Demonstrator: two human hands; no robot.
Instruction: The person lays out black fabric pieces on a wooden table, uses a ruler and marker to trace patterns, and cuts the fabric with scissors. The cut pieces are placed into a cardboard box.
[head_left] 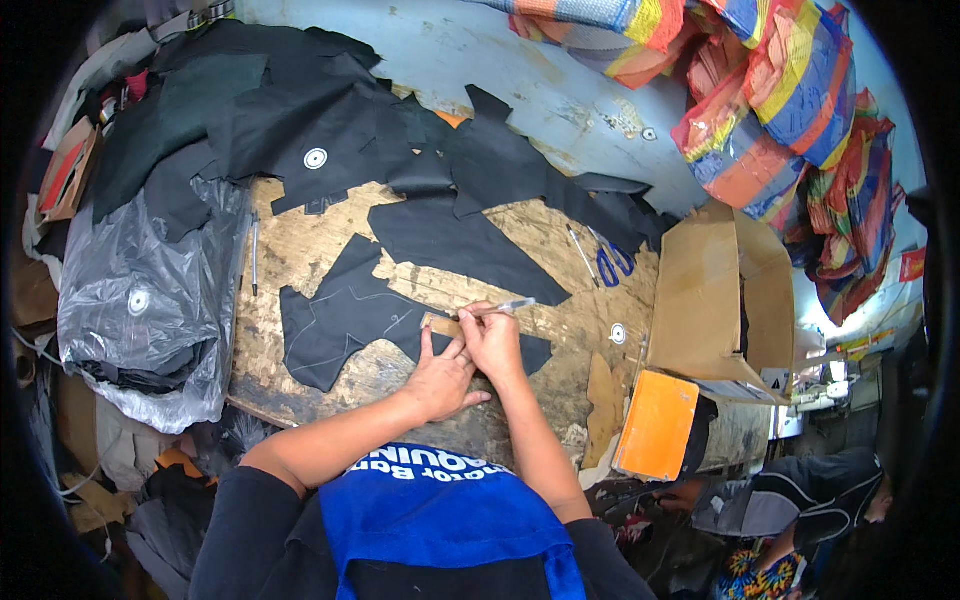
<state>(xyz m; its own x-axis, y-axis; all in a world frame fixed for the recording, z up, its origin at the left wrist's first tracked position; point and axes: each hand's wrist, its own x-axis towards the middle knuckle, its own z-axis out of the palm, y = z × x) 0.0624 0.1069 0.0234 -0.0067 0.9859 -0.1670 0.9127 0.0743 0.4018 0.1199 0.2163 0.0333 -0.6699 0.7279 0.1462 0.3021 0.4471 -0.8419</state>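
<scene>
Left hand (pixel 437 377) flat on tan template (pixel 441 325), right hand (pixel 492 337) pinched on silver pen (pixel 508 306), orange box (pixel 656 424) at workbench (pixel 300 250) right edge.

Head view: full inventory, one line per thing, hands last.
wooden table: one, worn tan, centre
black cut pieces: many, black, on table and piled at its far-left end
marked piece: one, black with pale lines, under the hands
cardboard template: one, tan, pressed on marked piece
pen: one, silver, in right hand
scissors: one, blue handles, right of table
plastic bag: one, grey, left
cardboard box: one, brown, right
woven sacks: several, striped multicolour, top right
left hand: pressing template
right hand: gripping pen
</scene>
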